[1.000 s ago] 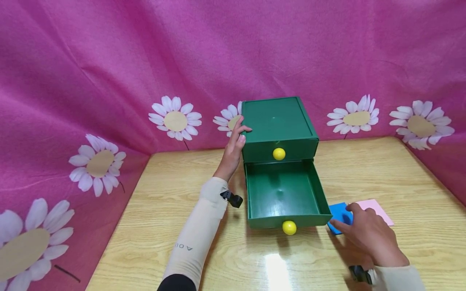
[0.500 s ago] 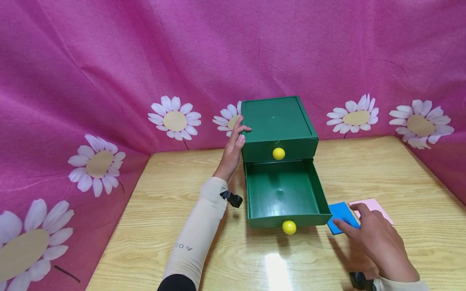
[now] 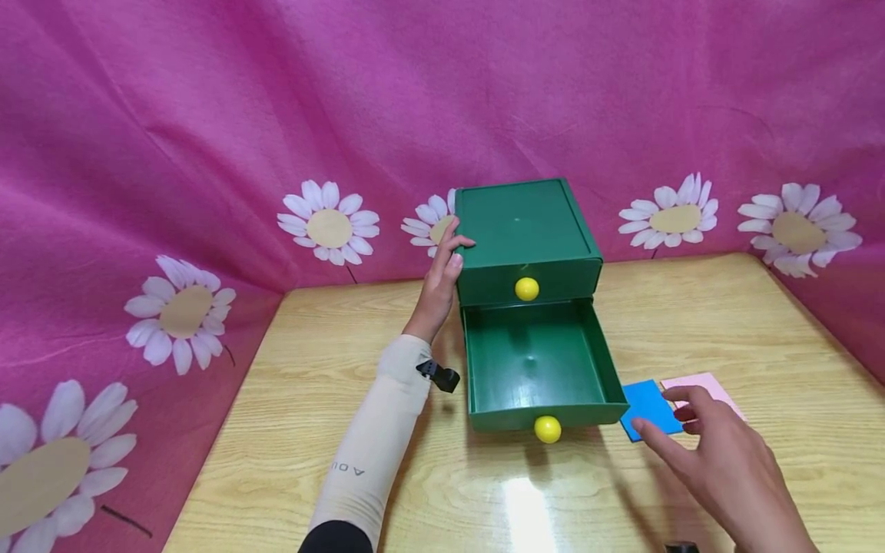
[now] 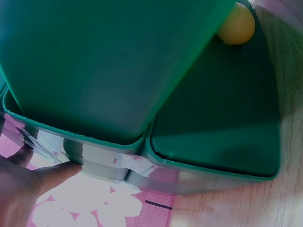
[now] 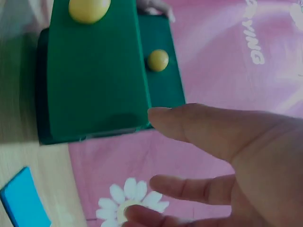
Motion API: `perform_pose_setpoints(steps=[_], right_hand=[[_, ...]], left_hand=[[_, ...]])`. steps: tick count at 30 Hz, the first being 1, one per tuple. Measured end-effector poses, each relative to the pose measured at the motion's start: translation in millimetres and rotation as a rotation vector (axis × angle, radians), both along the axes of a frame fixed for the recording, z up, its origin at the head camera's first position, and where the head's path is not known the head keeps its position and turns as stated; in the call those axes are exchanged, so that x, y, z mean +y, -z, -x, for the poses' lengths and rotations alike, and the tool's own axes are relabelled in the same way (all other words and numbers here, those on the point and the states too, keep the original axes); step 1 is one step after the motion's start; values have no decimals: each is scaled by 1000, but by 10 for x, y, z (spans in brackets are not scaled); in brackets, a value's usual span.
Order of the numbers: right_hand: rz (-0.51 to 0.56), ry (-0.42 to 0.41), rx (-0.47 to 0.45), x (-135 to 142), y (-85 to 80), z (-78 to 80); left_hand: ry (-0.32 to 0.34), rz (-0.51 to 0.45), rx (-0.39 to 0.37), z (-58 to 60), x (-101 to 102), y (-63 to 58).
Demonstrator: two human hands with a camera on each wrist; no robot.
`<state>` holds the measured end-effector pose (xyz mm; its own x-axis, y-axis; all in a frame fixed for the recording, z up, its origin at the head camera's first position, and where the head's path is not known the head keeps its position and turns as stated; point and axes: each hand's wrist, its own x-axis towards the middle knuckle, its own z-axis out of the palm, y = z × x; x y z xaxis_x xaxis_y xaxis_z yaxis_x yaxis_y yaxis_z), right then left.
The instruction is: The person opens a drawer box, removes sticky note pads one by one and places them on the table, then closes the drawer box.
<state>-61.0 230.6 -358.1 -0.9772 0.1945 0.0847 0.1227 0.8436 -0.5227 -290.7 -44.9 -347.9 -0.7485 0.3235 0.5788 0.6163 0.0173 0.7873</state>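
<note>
A green two-drawer box [image 3: 522,223] with yellow knobs stands on the table. Its lower drawer [image 3: 546,418] is pulled out with nothing inside; the upper one is closed. My left hand [image 3: 437,288] rests against the box's left side, fingertips at the top edge; the left wrist view shows the thumb [image 4: 59,175] along that side. Right of the drawer lie a thin blue square [image 3: 646,408] and a thin pink square [image 3: 719,390], the pink partly hidden by my right hand [image 3: 733,461]. That hand hovers with thumb and fingers spread, holding nothing.
A wooden table [image 3: 332,369] spreads around the box. Behind and at both sides hangs a pink cloth [image 3: 553,92] printed with white daisies. A black strap end [image 3: 439,376] sticks out from the left wrist.
My right hand has drawn back toward the front right from over the blue square, leaving more of it showing. The left hand stays on the box and the drawer has not moved.
</note>
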Motion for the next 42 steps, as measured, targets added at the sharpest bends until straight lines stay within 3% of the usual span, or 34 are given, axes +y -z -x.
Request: perform_pose_setpoints(steps=[6, 10, 21, 28, 32, 37, 42], right_hand=[[32, -105, 86, -147, -69, -51], [35, -134, 128, -222, -81, -69], [62, -210, -104, -390, -27, -21], [122, -284, -72, -554, 71, 8], [144, -295, -71, -633, 113, 19], [192, -297, -121, -692, 159, 57], [212, -292, -122, -726, 183, 85]], left_hand=[[-3, -2, 1, 2, -8, -6], [0, -1, 2, -2, -14, 2], [3, -11, -6, -2, -13, 17], [10, -12, 0, 11, -13, 29], [7, -11, 6, 77, -5, 88], [5, -14, -4, -8, -4, 10], [7, -17, -11, -18, -5, 2]])
